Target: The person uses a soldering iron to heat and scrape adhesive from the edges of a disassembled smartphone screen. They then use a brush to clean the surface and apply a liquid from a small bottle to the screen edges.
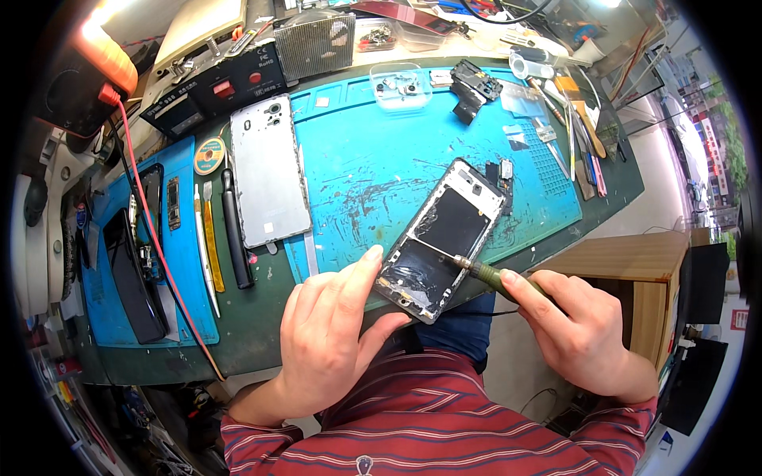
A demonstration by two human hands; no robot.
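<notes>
A phone frame (452, 230), its black inner side facing up, lies slanted at the near edge of the blue mat. My left hand (329, 333) holds its lower left corner, with the forefinger at the left edge and the thumb at the bottom. In my right hand (567, 325) is a green-handled tool (490, 275) with a thin metal shaft. The shaft lies across the middle of the frame, its tip near the left edge. Wrinkled, shiny residue shows on the frame's lower part. A small camera part (505, 170) sits against the upper right edge.
Left of the blue mat (349, 182) lie a silver phone back (270, 174), a black rod-shaped tool (232, 230), a solder reel (209, 155) and a dark phone (135, 278). Further back stand a clear parts box (401, 87) and black phone modules (474, 86). Brushes and tweezers (583, 131) lie right.
</notes>
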